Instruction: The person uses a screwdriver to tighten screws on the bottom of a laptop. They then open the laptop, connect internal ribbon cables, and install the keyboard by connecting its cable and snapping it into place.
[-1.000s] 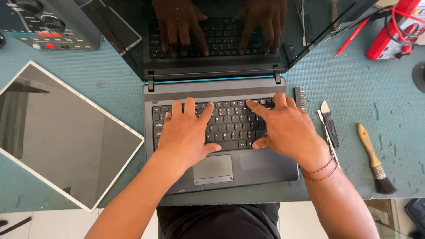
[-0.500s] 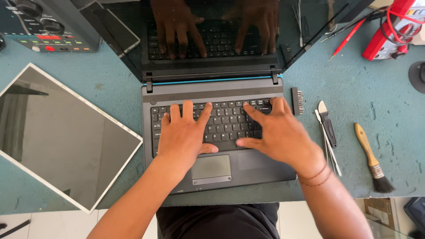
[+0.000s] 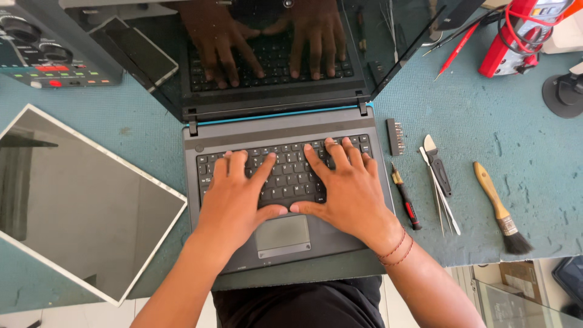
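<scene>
An open grey laptop (image 3: pixel 231 135) sits on the teal workbench in front of me, its dark screen (image 3: pixel 388 36) mirroring both hands. My left hand (image 3: pixel 234 203) rests flat on the left half of the keyboard (image 3: pixel 288 170), fingers spread over the keys, thumb near the touchpad (image 3: pixel 282 235). My right hand (image 3: pixel 349 194) lies on the right half of the keys, fingers apart, thumb pointing left toward the other thumb. Red thread bands circle the right wrist. Neither hand holds anything.
A loose display panel (image 3: pixel 73 200) lies to the left. Right of the laptop lie a bit holder (image 3: pixel 396 136), a small screwdriver (image 3: pixel 405 197), tweezers and a pry tool (image 3: pixel 438 179), and a wooden-handled brush (image 3: pixel 501 209). A meter with dials (image 3: pixel 42 58) and a red device (image 3: pixel 516 36) stand at the back.
The view has shifted slightly. My right hand has slid left along the keyboard, closer to the left hand, and both thumbs now almost meet above the touchpad.
</scene>
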